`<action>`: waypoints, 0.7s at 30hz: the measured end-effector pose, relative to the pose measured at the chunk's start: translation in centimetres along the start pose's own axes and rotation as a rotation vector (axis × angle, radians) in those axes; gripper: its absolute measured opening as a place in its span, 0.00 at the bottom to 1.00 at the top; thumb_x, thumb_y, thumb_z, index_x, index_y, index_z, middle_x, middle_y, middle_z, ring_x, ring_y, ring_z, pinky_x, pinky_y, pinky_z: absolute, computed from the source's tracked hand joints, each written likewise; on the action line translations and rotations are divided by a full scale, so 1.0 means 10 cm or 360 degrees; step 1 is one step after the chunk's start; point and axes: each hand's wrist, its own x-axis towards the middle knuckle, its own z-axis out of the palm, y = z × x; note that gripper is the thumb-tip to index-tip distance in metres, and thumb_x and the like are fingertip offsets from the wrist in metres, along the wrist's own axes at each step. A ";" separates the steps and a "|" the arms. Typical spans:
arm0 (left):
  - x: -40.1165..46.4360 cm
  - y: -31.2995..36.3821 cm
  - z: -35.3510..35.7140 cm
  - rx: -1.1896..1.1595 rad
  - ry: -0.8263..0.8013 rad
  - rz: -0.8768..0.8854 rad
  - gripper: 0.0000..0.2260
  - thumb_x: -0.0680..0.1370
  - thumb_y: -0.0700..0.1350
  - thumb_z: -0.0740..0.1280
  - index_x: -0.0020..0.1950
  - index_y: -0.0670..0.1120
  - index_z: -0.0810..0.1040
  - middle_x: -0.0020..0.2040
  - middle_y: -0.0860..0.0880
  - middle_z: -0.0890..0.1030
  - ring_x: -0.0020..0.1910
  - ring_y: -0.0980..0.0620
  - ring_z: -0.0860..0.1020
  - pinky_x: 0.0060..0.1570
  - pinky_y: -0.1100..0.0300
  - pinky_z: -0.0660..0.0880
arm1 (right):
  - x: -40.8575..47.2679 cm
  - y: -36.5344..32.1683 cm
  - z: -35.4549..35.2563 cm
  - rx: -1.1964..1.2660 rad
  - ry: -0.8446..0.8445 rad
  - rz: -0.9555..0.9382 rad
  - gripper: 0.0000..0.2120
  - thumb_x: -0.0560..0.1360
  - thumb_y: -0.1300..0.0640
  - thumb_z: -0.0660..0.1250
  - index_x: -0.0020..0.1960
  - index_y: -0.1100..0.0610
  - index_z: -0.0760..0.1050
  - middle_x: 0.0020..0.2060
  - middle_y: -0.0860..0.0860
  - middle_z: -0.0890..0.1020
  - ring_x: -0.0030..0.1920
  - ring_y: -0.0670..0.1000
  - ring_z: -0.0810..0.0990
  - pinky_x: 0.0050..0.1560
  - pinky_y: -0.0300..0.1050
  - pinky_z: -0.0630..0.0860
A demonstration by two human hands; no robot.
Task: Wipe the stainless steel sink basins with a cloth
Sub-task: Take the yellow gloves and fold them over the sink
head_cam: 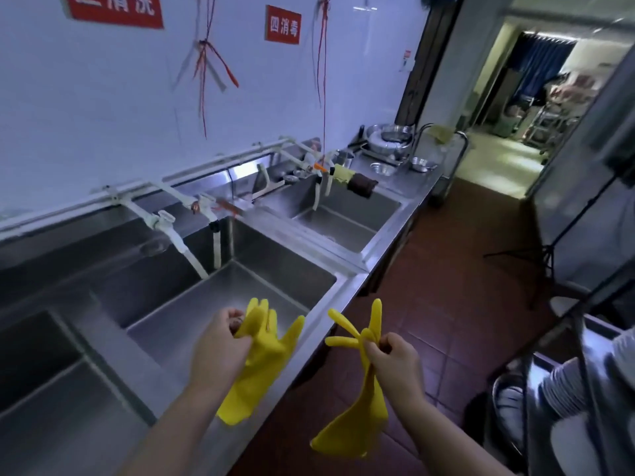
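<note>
A row of stainless steel sink basins runs along the wall: a near basin [41, 389] at lower left, a middle basin [213, 304] under my hands, a far basin [343, 218]. My left hand [220, 345] grips a yellow rubber glove [264, 359] over the middle basin's front rim. My right hand [395, 362] pinches a second yellow glove [357, 417] near its fingers, so the cuff hangs down over the floor. A yellow and brown cloth [357, 180] hangs over the far basin's edge.
White taps [165, 221] and hoses [216, 245] hang from a pipe along the wall. Steel bowls [388, 139] stand on the counter past the far basin. Red tiled floor [446, 276] runs on the right. Stacked plates [577, 383] and a tripod [546, 255] stand at right.
</note>
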 end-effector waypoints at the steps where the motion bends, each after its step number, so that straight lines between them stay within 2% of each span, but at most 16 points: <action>1: 0.17 0.06 0.08 -0.0040 -0.0021 -0.0012 0.17 0.68 0.35 0.67 0.51 0.53 0.71 0.47 0.54 0.79 0.46 0.49 0.77 0.44 0.53 0.74 | 0.15 -0.02 0.02 0.0008 0.0014 0.0019 0.21 0.73 0.46 0.69 0.29 0.54 0.66 0.24 0.46 0.71 0.27 0.45 0.68 0.29 0.43 0.62; 4: 0.59 0.23 0.30 -0.0121 -0.0040 -0.0029 0.18 0.69 0.34 0.68 0.52 0.51 0.70 0.45 0.54 0.78 0.47 0.49 0.77 0.48 0.51 0.75 | 0.54 -0.06 0.04 0.0006 0.0082 0.0081 0.21 0.73 0.45 0.69 0.29 0.54 0.67 0.23 0.46 0.71 0.27 0.45 0.68 0.27 0.42 0.62; 9: 1.19 0.50 0.76 -0.0054 -0.0150 0.0023 0.15 0.73 0.42 0.69 0.57 0.50 0.71 0.44 0.57 0.77 0.48 0.48 0.77 0.50 0.52 0.74 | 1.21 0.02 0.05 -0.0011 0.0166 0.0189 0.20 0.72 0.43 0.69 0.29 0.55 0.69 0.24 0.48 0.75 0.28 0.45 0.73 0.27 0.42 0.64; 12: 1.50 0.63 1.11 0.0051 -0.0252 0.0085 0.22 0.70 0.37 0.69 0.62 0.53 0.72 0.47 0.56 0.79 0.45 0.53 0.78 0.43 0.55 0.73 | 1.65 0.15 0.00 0.0017 0.0134 0.0237 0.20 0.73 0.43 0.67 0.30 0.55 0.71 0.27 0.49 0.78 0.32 0.49 0.77 0.32 0.45 0.69; 15: 1.79 0.80 1.52 0.0083 -0.0257 0.0088 0.27 0.69 0.36 0.68 0.64 0.57 0.72 0.43 0.61 0.77 0.41 0.61 0.76 0.36 0.58 0.72 | 2.16 0.31 -0.05 0.0071 0.0074 0.0269 0.17 0.73 0.45 0.68 0.32 0.55 0.72 0.29 0.50 0.79 0.34 0.51 0.78 0.34 0.47 0.72; 18: 2.09 1.04 2.06 0.0060 -0.0227 0.0048 0.30 0.65 0.42 0.66 0.67 0.53 0.71 0.45 0.57 0.79 0.43 0.55 0.76 0.40 0.56 0.70 | 2.77 0.49 -0.14 0.0029 0.0041 0.0233 0.17 0.73 0.45 0.68 0.31 0.54 0.71 0.27 0.48 0.77 0.32 0.48 0.75 0.32 0.44 0.67; 21: 2.36 1.30 2.66 0.0025 -0.0137 0.0029 0.26 0.70 0.40 0.69 0.68 0.50 0.71 0.51 0.51 0.81 0.46 0.52 0.74 0.46 0.56 0.69 | 3.44 0.68 -0.32 0.0058 0.0009 0.0199 0.16 0.71 0.48 0.70 0.30 0.53 0.70 0.26 0.47 0.75 0.30 0.46 0.73 0.29 0.43 0.65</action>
